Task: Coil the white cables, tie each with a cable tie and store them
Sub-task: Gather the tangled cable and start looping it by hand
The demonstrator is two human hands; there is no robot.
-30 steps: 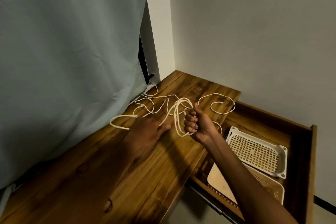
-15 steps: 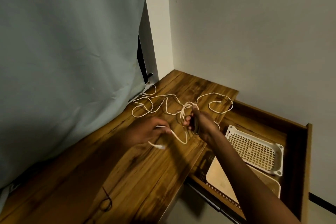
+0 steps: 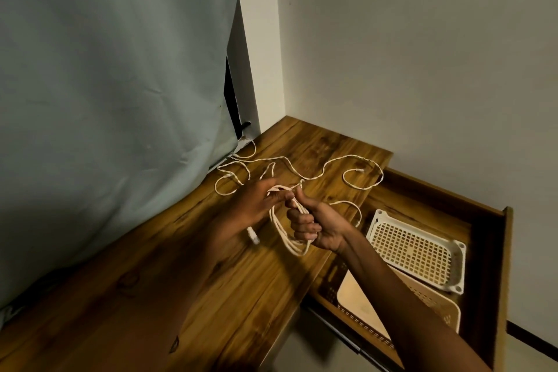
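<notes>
My right hand [image 3: 314, 228] is closed around a bundle of white cable loops [image 3: 287, 235] that hang below its fist over the wooden desk [image 3: 211, 296]. My left hand [image 3: 253, 205] pinches the same cable at the top of the loops, right against the right thumb, and the cable's plug end [image 3: 253, 235] dangles under the left palm. Loose white cable [image 3: 326, 167] still lies spread across the far part of the desk, with one plug [image 3: 360, 170] near the right edge. I see no cable tie clearly.
An open wooden drawer [image 3: 495, 266] sits to the right of the desk, holding a white perforated tray [image 3: 416, 251] above a beige basket [image 3: 362, 305]. A pale curtain [image 3: 105, 100] hangs along the left; a bare wall stands behind.
My left hand has drawn a length of cable in from the desk and brought it up to the right hand. The loops held in the right fist have grown.
</notes>
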